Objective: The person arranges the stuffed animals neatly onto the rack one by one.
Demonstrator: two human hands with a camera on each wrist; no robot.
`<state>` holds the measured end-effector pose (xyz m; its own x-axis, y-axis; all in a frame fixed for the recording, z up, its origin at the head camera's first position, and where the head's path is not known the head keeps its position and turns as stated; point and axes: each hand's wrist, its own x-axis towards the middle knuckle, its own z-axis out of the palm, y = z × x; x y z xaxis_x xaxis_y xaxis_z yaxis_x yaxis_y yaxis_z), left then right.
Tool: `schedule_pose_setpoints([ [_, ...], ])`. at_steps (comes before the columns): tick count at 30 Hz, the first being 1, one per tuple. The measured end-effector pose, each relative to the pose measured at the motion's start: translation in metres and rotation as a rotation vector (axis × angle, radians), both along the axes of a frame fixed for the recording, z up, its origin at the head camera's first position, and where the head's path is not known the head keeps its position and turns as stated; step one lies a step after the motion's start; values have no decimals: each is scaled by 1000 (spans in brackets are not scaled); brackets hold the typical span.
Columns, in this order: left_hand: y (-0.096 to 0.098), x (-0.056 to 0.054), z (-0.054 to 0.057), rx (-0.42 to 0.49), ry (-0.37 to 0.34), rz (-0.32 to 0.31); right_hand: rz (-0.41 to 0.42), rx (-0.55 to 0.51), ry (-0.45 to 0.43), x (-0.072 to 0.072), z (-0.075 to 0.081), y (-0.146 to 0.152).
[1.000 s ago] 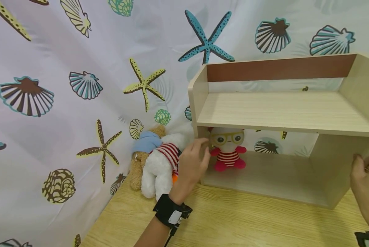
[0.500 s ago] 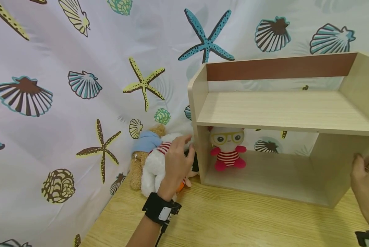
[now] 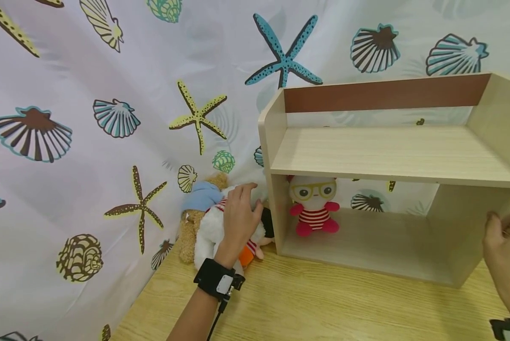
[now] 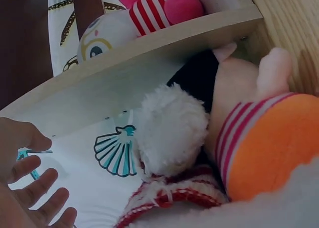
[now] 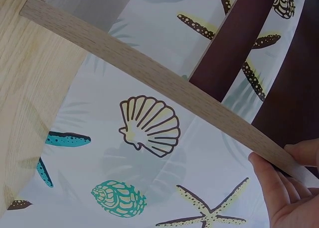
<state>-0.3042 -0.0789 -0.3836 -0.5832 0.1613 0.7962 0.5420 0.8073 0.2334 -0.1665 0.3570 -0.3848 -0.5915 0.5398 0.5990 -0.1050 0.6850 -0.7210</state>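
My left hand [image 3: 237, 215] hovers over a pile of plush toys at the shelf's left side, fingers spread and loosely bent, holding nothing. Under it lies a white fluffy plush [image 3: 208, 229] with a red-and-white striped top. A pinkish plush [image 4: 269, 148] with orange clothing and a black patch lies against the shelf's outer wall. Behind them is a brown teddy bear [image 3: 203, 196] in blue. On the right, my right hand [image 3: 506, 255] grips the side panel of the wooden shelf [image 3: 391, 149]; the right wrist view shows thumb and fingers [image 5: 274, 183] on either side of its edge.
A plush toy with yellow glasses [image 3: 314, 208] and a striped body sits inside the shelf's lower compartment, at the left. The shelf stands on a wooden table [image 3: 323, 298]. A white curtain [image 3: 122, 61] printed with shells and starfish hangs behind and to the left.
My left hand has moved left, from the shelf's left edge beside the glasses-wearing plush to over the pile of toys. The right hand stays on the side panel.
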Motion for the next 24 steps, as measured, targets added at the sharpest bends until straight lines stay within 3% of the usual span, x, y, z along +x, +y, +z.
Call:
schedule_pose_setpoints([
  [10,-1,-10,-4,-66,-208,114,-10,66,-36,1,3,0],
  [17,-3,-15,-5,-250,-253,236,16,84,-35,3,4,1],
  [24,-4,-21,-12,-328,-288,311,8,71,-66,2,4,2],
])
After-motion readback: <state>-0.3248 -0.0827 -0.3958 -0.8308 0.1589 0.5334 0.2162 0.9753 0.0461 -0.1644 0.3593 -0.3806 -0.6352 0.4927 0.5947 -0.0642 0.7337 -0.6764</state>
